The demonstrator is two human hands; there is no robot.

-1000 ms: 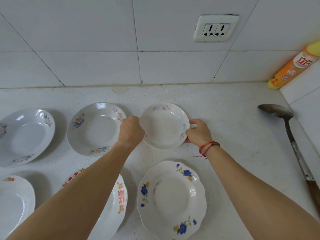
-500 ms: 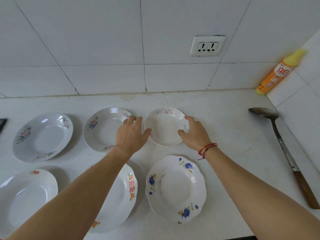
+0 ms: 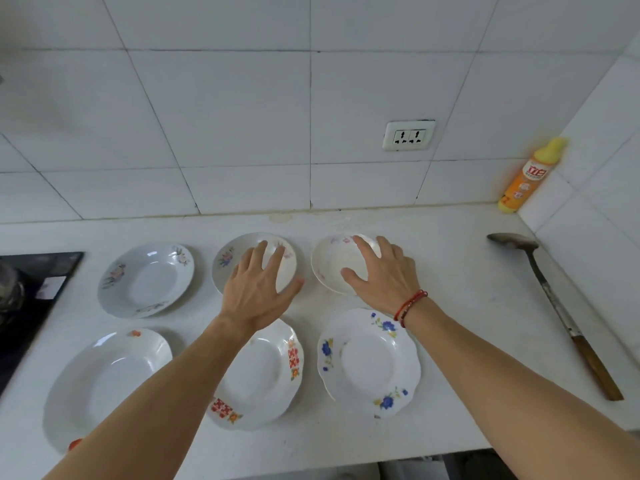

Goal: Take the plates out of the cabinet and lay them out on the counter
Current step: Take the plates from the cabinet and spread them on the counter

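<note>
Plates [image 3: 145,280] lie on bench [image 3: 467,271], two rows of three. My left hand [image 3: 258,285] flat, fingers spread, over back middle plate [image 3: 225,261], holds nothing. My right hand [image 3: 381,275] same, over back right plate [image 3: 327,265]. Cannot tell if hands touch plates. Long spoon [image 3: 554,306] by right edge. Orange bottle [image 3: 530,174] in back right corner.

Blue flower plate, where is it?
In the head view, the blue flower plate sits in the front row, right of the red-patterned plate, with the right hand just behind it.
</note>
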